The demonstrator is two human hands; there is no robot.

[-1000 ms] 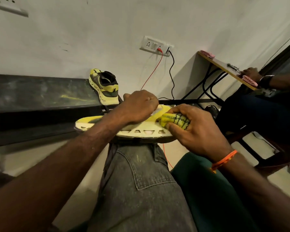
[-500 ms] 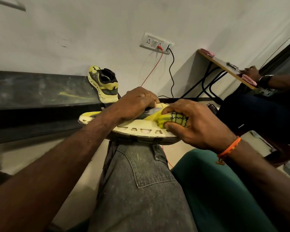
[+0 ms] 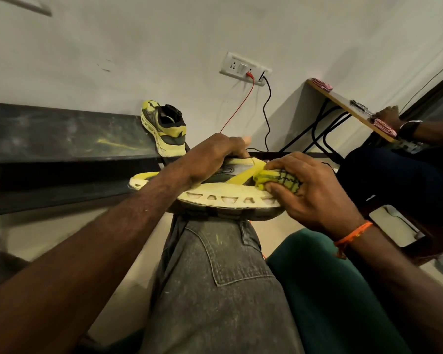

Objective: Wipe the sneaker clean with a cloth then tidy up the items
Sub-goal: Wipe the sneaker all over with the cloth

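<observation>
A yellow and grey sneaker (image 3: 215,194) lies on its side across my knee, its cream sole facing me. My left hand (image 3: 212,155) grips the sneaker over its upper, fingers curled over the far side. My right hand (image 3: 307,190) holds a bunched yellow cloth with dark check lines (image 3: 279,181) and presses it against the sneaker's right end, where the upper meets the sole. The sneaker's far side is hidden by my hands.
The second sneaker (image 3: 165,127) stands tilted on the right end of a dark bench (image 3: 62,134) against the wall. A wall socket (image 3: 244,69) feeds red and black cables down behind my hands. At right another person sits at a wooden desk (image 3: 343,103) holding a striped cloth.
The sneaker and both hands have drifted slightly right on my knee. My right hand has shifted the cloth a little along the sneaker's right end; both grips are unchanged.
</observation>
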